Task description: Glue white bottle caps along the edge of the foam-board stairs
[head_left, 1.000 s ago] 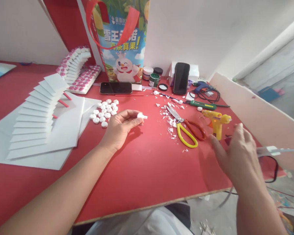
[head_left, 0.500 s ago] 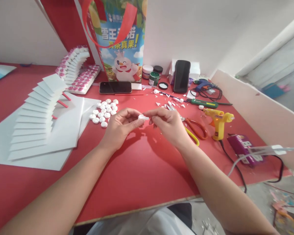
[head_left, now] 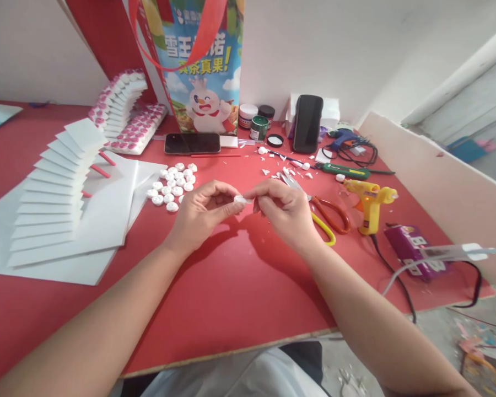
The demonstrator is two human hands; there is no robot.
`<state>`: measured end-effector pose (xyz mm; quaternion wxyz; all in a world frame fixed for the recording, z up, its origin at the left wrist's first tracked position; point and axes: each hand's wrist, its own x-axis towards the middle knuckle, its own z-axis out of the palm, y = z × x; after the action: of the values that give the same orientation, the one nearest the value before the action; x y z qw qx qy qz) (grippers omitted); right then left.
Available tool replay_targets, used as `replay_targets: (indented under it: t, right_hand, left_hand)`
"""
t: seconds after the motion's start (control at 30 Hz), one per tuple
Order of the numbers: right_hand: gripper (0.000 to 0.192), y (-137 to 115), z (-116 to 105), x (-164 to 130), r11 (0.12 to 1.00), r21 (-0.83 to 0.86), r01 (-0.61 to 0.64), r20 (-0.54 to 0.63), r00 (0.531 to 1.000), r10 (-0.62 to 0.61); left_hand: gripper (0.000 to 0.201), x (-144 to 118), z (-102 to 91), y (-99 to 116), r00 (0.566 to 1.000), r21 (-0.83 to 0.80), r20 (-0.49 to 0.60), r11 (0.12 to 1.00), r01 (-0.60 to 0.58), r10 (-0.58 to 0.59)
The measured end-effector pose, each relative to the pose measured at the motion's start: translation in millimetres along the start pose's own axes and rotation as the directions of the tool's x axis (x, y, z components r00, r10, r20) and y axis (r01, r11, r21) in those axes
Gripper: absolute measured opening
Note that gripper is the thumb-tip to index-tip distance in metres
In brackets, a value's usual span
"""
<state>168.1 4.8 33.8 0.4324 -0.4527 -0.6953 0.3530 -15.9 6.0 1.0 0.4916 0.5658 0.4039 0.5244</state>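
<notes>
Between my two hands, over the middle of the red table, is a small white strip [head_left: 240, 199], partly rolled up. My left hand [head_left: 204, 212] pinches its rolled part between thumb and fingertips. From the other side, the thumb and forefinger of my right hand [head_left: 283, 212] are closed on its short free end. Just left of my left hand lies a cluster of small white rolled discs [head_left: 168, 190]. Red-and-yellow-handled pliers or cutters [head_left: 328, 218] lie beside my right hand, their jaws partly hidden behind it.
White layered steps [head_left: 52, 193] stand on white boards at left. Behind are a phone [head_left: 192, 143], a printed bag [head_left: 206, 82], paint jars [head_left: 258, 128] and a dark upright device [head_left: 308, 124]. At right lie a yellow glue gun [head_left: 370, 204], its cord, a green-handled tool [head_left: 345, 171] and a purple pack [head_left: 413, 251].
The strip's free end between my hands looks shorter, with more of it rolled up. Both hands stay in nearly the same place; the view has shifted slightly.
</notes>
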Motion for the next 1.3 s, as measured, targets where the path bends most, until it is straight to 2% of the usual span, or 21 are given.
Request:
replay_targets:
  t: [0.2,0.43,0.57,0.63,0.73,0.8,0.97,1.07,1.17,1.3]
  right_hand:
    - [0.03,4.3,-0.9,-0.3,0.988,-0.064,0.142,0.01,0.99,-0.142]
    - [0.027,13.9,0.5,-2.0,0.938,-0.123,0.325,0.016,0.945,-0.325]
    - [0.029,17.7,1.5,-3.2,0.936,-0.096,0.337,0.022,0.941,-0.337]
    - [0.029,16.8,1.8,-3.3,0.955,-0.067,0.29,0.01,0.957,-0.29]
    - [0.027,13.5,2.0,-2.5,0.994,0.012,0.112,0.0,0.994,-0.112]
    - [0.024,12.1,2.1,-1.8,0.999,0.05,0.005,0.013,1.0,-0.006]
    - [0.015,15.6,3.6,-0.2,0.998,0.06,-0.021,0.026,0.999,0.019]
    - [0.009,19.0,4.9,2.0,0.984,0.156,-0.082,0.048,0.996,0.075]
    - [0.019,21.1,5.3,5.6,0.904,0.35,-0.245,0.132,0.968,0.212]
    - [0.029,22.8,3.8,10.6,0.717,0.577,-0.39,0.235,0.921,0.312]
  left_hand:
    - [0.022,-1.1,0.7,1.0,1.0,0.021,-0.003,1.0,0.015,-0.015]
    - [0.018,-1.4,1.3,-1.1,0.999,-0.045,0.049,0.999,0.008,-0.006]
    - [0.02,0.1,1.5,-1.3,1.0,-0.033,0.028,0.999,-0.002,0.003]
    - [0.021,0.7,1.7,-1.5,0.999,-0.002,0.012,1.0,-0.03,0.03]
    - [0.022,1.1,1.8,-3.1,0.997,0.055,-0.007,0.996,-0.076,0.076]
    - [0.023,1.2,1.8,-4.6,0.994,0.099,-0.009,0.989,-0.108,0.109]
    - [0.019,1.7,2.3,-7.5,0.983,0.202,0.005,0.962,-0.181,0.184]
    - [0.014,2.3,3.1,-9.6,0.978,0.249,0.011,0.947,-0.205,0.209]
    - [0.013,2.2,4.4,-11.7,0.976,0.252,0.024,0.943,-0.217,0.218]
    - [0.012,1.7,6.3,-12.3,0.975,0.196,0.039,0.956,-0.221,0.217]
